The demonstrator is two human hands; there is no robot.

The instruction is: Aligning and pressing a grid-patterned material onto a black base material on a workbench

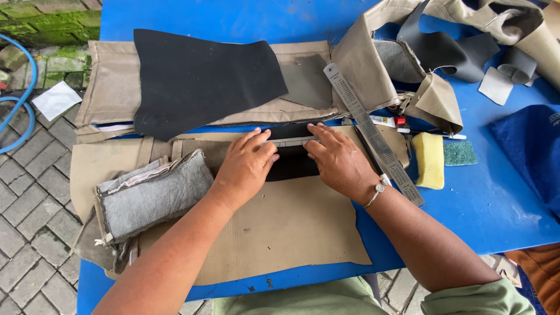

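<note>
My left hand (248, 163) and my right hand (338, 160) lie flat side by side on a small black leather piece (291, 164). Their fingertips press a short metal ruler (290, 141) across its top. The black piece rests on a large tan leather sheet (286, 227) spread over the blue table (490, 198). A bracelet circles my right wrist. Neither hand grips anything; the fingers are spread and pressing down.
A long steel ruler (373, 131) lies diagonally at right, beside a yellow sponge (429, 159) and a green scouring pad (459, 153). A big black leather sheet (198, 79) sits behind. Folded grey felt (154, 195) lies at left. Grey and tan scraps (455, 52) pile at back right.
</note>
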